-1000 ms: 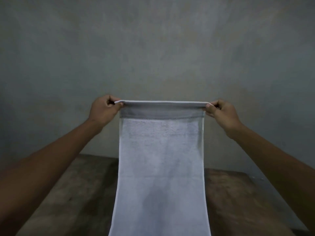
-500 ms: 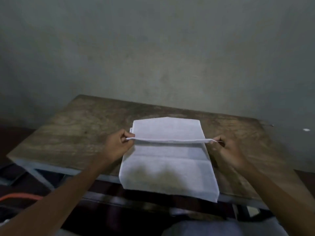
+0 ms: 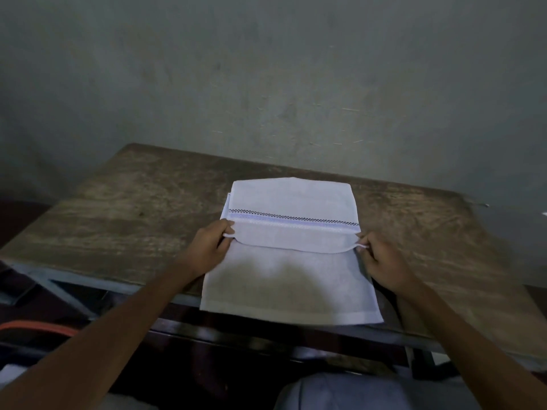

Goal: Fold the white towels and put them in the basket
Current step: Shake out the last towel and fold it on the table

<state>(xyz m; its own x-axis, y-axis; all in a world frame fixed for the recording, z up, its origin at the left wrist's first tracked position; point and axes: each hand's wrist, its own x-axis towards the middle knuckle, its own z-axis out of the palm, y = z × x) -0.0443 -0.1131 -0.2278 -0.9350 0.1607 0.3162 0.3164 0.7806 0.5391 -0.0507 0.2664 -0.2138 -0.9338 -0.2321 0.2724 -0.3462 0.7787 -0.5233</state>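
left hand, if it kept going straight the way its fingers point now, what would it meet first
The left hand points rightward across the white towel, pinching its folded edge. Going straight, it would likely slide along that fold toward the right hand, though depth is hard to judge.

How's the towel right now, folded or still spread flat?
Partly folded. The white towel lies doubled on the table; left hand and right hand pinch the top layer's corners mid-fold.

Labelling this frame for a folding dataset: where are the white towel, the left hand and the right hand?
white towel (image 3: 291, 279): head view, flat lower layer.
left hand (image 3: 211, 247): head view, back of hand.
right hand (image 3: 381, 257): head view, back of hand.
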